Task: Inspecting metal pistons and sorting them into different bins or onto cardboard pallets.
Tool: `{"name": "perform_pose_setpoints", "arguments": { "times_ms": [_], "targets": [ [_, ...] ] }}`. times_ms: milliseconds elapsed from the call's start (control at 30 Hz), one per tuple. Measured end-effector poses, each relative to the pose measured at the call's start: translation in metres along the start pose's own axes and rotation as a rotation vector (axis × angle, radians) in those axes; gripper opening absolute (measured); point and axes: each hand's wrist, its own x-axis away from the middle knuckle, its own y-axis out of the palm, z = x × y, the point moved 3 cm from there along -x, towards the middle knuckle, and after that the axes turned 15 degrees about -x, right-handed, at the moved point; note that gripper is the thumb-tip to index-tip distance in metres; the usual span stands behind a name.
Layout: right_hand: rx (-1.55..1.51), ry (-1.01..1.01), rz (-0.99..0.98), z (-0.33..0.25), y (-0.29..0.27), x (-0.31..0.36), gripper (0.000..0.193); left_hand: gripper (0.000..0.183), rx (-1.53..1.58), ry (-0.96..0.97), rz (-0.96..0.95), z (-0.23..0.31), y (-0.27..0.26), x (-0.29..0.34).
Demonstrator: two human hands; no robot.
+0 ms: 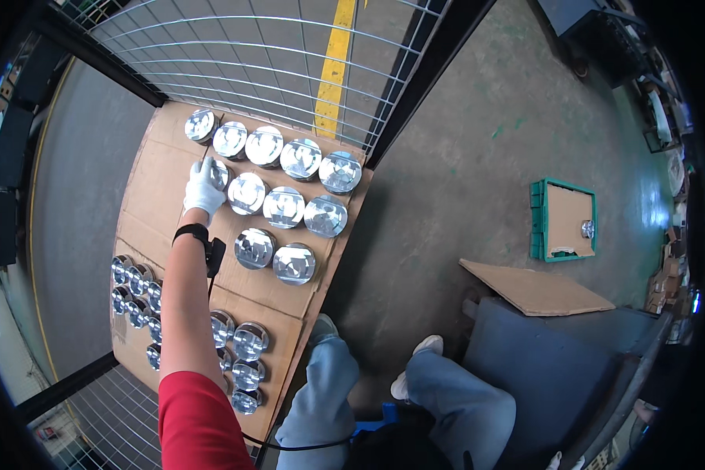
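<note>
My left hand, in a white glove, reaches out over a cardboard sheet. Its fingers are closed against the left side of a shiny metal piston, the leftmost of the second row; the glove covers part of it. A dark band circles the wrist below a bare forearm. Farther off runs a row of larger pistons, among them one at the left end and one at the right end. Two more pistons stand nearer to me. My right hand is out of view.
Smaller pistons stand in groups on the near cardboard, partly behind my forearm. Wire mesh borders the far side, with a dark post. On the floor at right lie a green crate holding cardboard and a loose cardboard piece.
</note>
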Motion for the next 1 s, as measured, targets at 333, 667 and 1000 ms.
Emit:
{"name": "perform_pose_setpoints", "arguments": {
  "times_ms": [333,667,1000],
  "targets": [
    [-0.084,0.075,-0.129,-0.018,-0.002,0.001,0.054,0.075,-0.209,0.313,0.27,-0.014,-0.001,0.012],
    [-0.275,-0.064,-0.284,0.019,0.001,-0.005,0.049,0.07,0.339,0.107,0.188,-0.068,0.042,0.291],
    [-0.339,-0.204,-0.556,0.03,-0.001,-0.023,0.051,0.053,-0.492,0.928,-0.929,-0.077,0.089,0.579]
  ]
}}
